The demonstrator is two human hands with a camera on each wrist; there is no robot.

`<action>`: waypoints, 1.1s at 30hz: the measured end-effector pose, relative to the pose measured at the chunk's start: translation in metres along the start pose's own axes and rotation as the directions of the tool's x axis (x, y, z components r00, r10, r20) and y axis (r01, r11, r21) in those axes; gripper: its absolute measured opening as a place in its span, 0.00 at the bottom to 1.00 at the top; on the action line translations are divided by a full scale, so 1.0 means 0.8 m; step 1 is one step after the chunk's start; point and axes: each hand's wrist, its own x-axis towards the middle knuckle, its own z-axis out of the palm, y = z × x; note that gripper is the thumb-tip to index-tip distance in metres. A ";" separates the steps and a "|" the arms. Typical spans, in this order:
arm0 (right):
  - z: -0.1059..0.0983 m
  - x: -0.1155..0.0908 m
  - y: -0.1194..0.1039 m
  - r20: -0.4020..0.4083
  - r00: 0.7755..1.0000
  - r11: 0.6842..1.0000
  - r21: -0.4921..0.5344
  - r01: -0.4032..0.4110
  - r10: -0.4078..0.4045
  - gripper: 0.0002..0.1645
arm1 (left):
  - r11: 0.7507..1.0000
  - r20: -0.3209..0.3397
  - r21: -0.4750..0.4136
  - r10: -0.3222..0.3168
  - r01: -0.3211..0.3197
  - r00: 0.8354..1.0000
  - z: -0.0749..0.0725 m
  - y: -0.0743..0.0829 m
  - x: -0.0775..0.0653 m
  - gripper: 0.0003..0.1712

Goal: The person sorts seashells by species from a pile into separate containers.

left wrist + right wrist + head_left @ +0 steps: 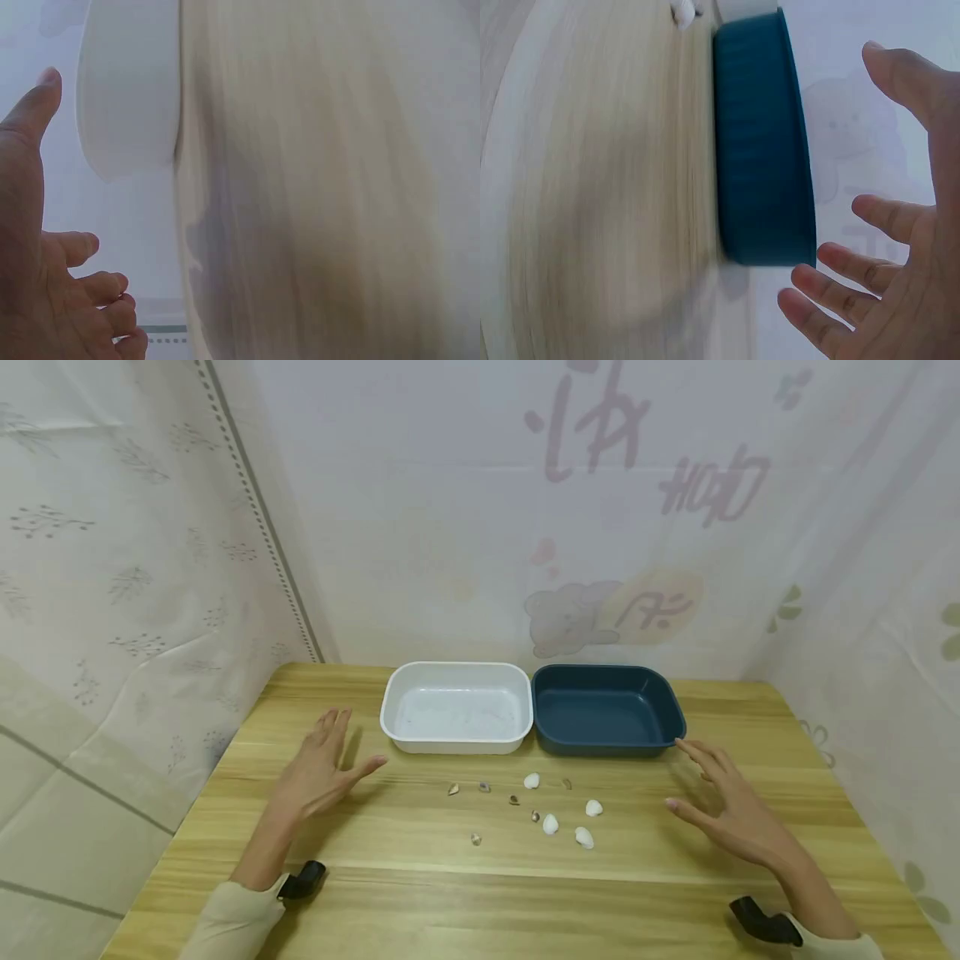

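Note:
My left hand (318, 768) hovers left of a white rectangular basin (457, 747), thumb spread away from the fingers and holding nothing. On the other side, my right hand (731, 810) is held near the front right corner of a dark blue basin (607, 750), also with nothing in it. Whether its fingertips touch that basin's rim I cannot tell in the head view; in the right wrist view they look apart. Between the hands lie several white seashells (584, 837) and several small brownish shells (476, 839), scattered in front of the basins.
The two basins stand side by side at the back of a wooden table (420, 910), close to a patterned cloth (420, 543) hanging behind. Another cloth (135, 610) hangs along the left side. A black wrist device (303, 881) sits at each sleeve.

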 end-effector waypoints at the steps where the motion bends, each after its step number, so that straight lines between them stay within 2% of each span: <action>1: 0.001 0.000 -0.003 -0.003 1.000 1.000 0.005 0.004 -0.004 0.54 | 1.000 0.005 -0.007 -0.006 0.006 1.000 0.001 0.002 0.001 0.65; 7: 0.015 0.004 -0.013 -0.018 0.999 0.999 0.018 0.036 -0.036 0.52 | 0.999 0.004 -0.046 0.006 -0.005 1.000 0.007 0.012 0.012 0.66; 13: 0.043 0.012 -0.025 -0.020 0.995 0.995 0.022 0.098 -0.098 0.50 | 0.998 0.010 -0.059 0.018 -0.017 1.000 0.009 0.018 0.022 0.66; 22: 0.072 0.021 -0.036 0.000 0.992 0.991 0.062 0.122 -0.123 0.44 | 0.993 0.005 -0.102 0.058 -0.058 0.998 0.019 0.032 0.040 0.66; 26: 0.079 0.026 -0.040 0.024 0.995 0.992 0.083 0.097 -0.099 0.40 | 0.991 -0.012 -0.110 0.077 -0.078 0.997 0.021 0.038 0.049 0.64; 33: 0.092 0.036 -0.049 0.090 0.994 0.993 0.100 0.061 -0.070 0.33 | 0.996 0.007 -0.071 0.048 -0.047 0.999 0.018 0.040 0.053 0.65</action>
